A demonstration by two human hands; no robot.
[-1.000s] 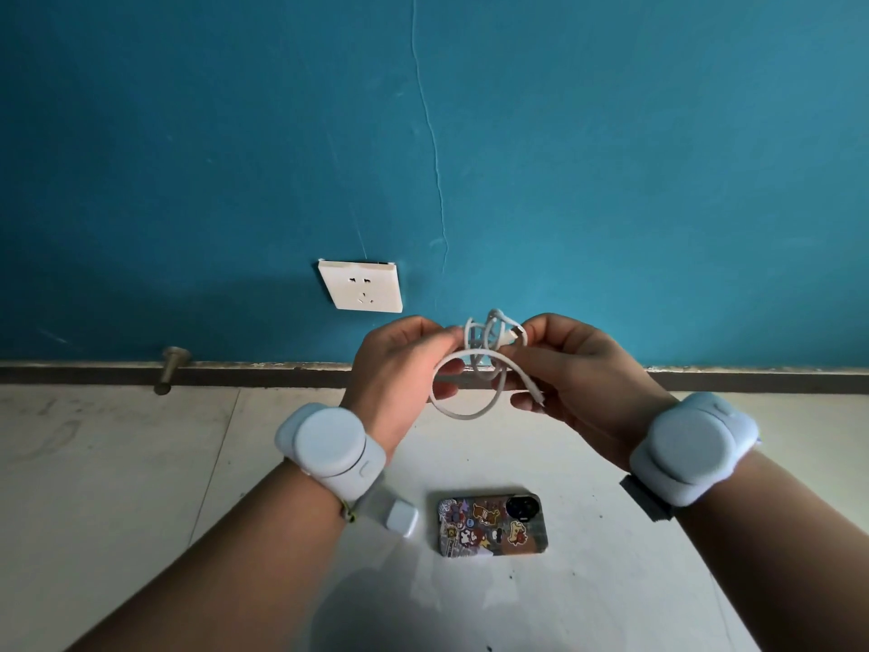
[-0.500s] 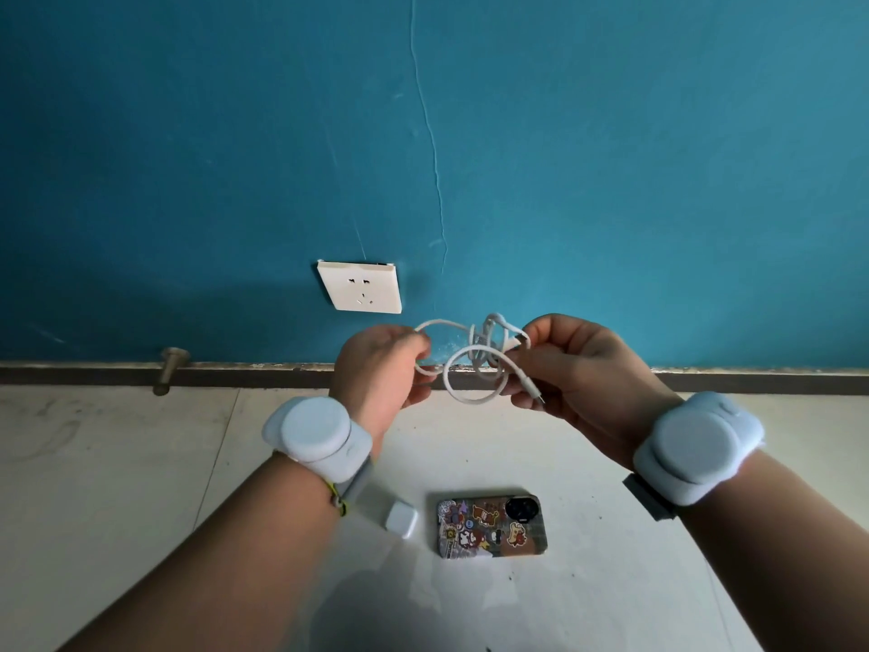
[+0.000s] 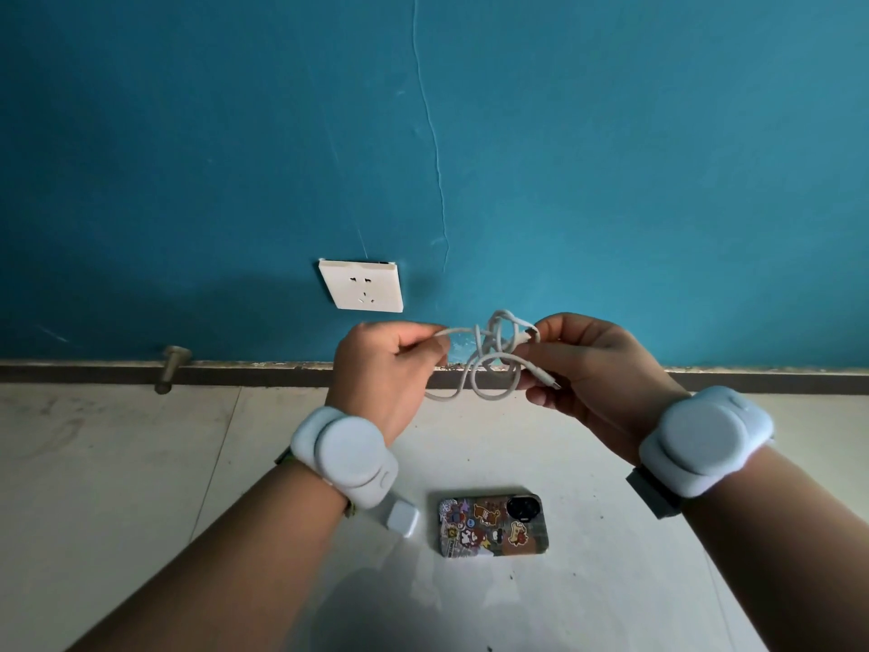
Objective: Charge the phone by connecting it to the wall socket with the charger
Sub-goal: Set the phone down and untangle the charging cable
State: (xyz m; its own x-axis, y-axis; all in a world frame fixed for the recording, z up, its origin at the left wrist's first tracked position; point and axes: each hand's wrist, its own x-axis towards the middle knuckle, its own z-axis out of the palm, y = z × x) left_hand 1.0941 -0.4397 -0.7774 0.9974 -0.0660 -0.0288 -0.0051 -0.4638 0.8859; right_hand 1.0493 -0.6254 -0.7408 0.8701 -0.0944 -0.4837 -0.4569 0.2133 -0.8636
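Both arms reach forward over the floor [image 3: 117, 463], raised up in front of the blue wall [image 3: 611, 157]. Each wrist wears a round white band.

The left hand [image 3: 383, 369] is curled into a loose fist, its back facing the camera. Its fingers are pinched shut on one part of the white cable [image 3: 489, 364], up near the top of the fist. The right hand [image 3: 592, 369] is turned with its fingers pointing to the left. Its thumb and fingers are closed on the other part of the cable, and one plug end [image 3: 548, 379] sticks out below its fingertips. Between the two hands the cable is tangled in loops – some stand up, and one big loop hangs down.

The wall socket [image 3: 361, 285] is white and sits low on the wall, just above and left of the left hand. Nothing is plugged into it.

The phone [image 3: 493, 527] lies flat on the floor below the hands, near the middle, with its sticker-covered back up. Just to its left is the small white charger block [image 3: 402, 519] – partly hidden behind the left wrist band. The phone and block are not touching.

A dark strip runs along the bottom of the wall, and a small metal door stop [image 3: 170, 369] sticks out there, far to the left.
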